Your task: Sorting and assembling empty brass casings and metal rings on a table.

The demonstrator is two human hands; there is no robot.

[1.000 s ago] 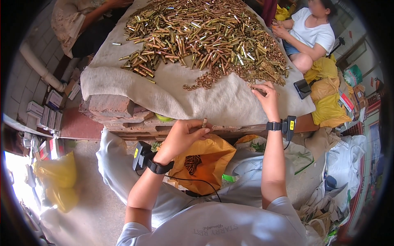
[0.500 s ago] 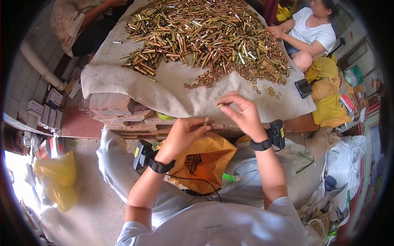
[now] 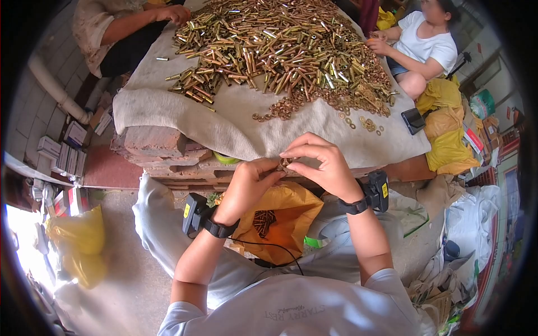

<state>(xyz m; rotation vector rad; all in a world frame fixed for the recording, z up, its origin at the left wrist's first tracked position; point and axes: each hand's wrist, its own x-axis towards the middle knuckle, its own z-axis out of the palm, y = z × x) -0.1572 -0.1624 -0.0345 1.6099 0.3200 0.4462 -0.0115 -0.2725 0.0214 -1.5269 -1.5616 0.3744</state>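
In front of the cloth-covered table, my two hands meet fingertip to fingertip. My left hand is closed in a pinch around a small metal tube, mostly hidden by the fingers. My right hand pinches a small brass-coloured ring against the tube's upper end; whether it sits around the tube or only touches it, I cannot tell. Beyond them lies a big heap of brass and copper-coloured tubes. Loose washers are scattered along the heap's near edge.
Between my knees an open orange bag holds several metal pieces. A phone lies at the table's right edge. One co-worker's hand reaches the heap from the left; another person sits at the right. Yellow bags stand there too.
My right hand has moved left and down, bringing the ring to the tube in my left hand. At the far left, the co-worker's hand has moved to the heap.
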